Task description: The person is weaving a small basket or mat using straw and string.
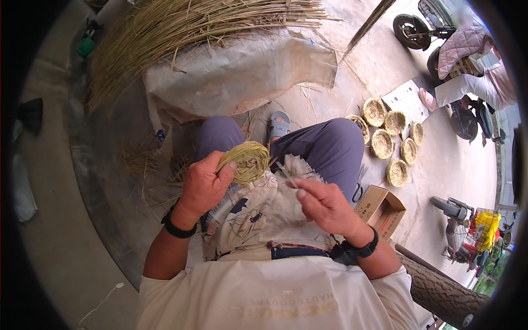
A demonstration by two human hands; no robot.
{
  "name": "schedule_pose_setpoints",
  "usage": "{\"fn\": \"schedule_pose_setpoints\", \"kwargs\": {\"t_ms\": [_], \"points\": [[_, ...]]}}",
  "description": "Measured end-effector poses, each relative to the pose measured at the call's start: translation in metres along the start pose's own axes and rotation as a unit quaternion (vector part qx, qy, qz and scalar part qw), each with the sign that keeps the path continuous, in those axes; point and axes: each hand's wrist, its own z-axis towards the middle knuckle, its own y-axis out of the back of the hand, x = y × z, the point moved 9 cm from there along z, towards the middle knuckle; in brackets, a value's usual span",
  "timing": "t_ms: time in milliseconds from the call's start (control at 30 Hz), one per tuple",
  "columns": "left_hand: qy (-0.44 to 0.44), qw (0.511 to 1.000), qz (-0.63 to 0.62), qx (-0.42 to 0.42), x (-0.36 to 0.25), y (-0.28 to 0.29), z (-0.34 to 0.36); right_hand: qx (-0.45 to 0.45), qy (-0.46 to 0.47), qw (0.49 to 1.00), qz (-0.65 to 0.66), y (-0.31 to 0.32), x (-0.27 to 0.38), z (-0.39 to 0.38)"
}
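Observation:
My left hand (204,184) grips the near left rim of a small round woven straw basket (251,163), thumb on top and fingers underneath. The basket is held tilted above my lap, its coiled inside facing up. To the right of it, my right hand (325,208) pinches a thin, pale, flat strip (285,172) between thumb and fingers. The strip points up and left toward the basket's right edge; whether it is a needle or a straw cannot be made out. A patterned cloth (242,220) with a frayed edge covers my lap beneath both hands.
Several small straw baskets (381,144) lie on the ground to the right. An open cardboard box (379,212) stands by my right knee. Ahead, a large straw bundle (203,27) rests on a sheet-covered pile (236,74). Another person (478,88) is beside a scooter at upper right.

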Motion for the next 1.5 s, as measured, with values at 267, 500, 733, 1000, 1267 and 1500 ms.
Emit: {"fn": "schedule_pose_setpoints", "kwargs": {"t_ms": [267, 500, 733, 1000, 1267, 1500], "points": [[-0.014, 1.000, -0.004, 0.018, -0.019, -0.014, -0.004, 0.060, 0.083, 0.990, -0.094, -0.037, 0.026, 0.021], [-0.045, 0.998, 0.017, 0.034, -0.024, -0.024, -0.004, 0.060, 0.094, 0.988, -0.108, -0.036, 0.023, 0.019], [-0.086, 0.994, 0.073, -0.006, -0.042, -0.027, -0.005, 0.015, 0.112, 0.983, -0.145, -0.037, 0.025, 0.020], [-0.119, 0.988, 0.098, 0.013, -0.048, -0.035, -0.010, 0.032, 0.037, 0.996, -0.069, -0.044, 0.011, 0.043], [-0.142, 0.972, 0.186, -0.025, -0.052, -0.010, 0.000, 0.143, 0.008, 0.986, -0.088, -0.047, 0.014, 0.021], [-0.187, 0.965, 0.175, 0.056, -0.060, -0.032, -0.009, 0.049, 0.109, 0.965, -0.232, -0.021, 0.050, 0.030]]}}
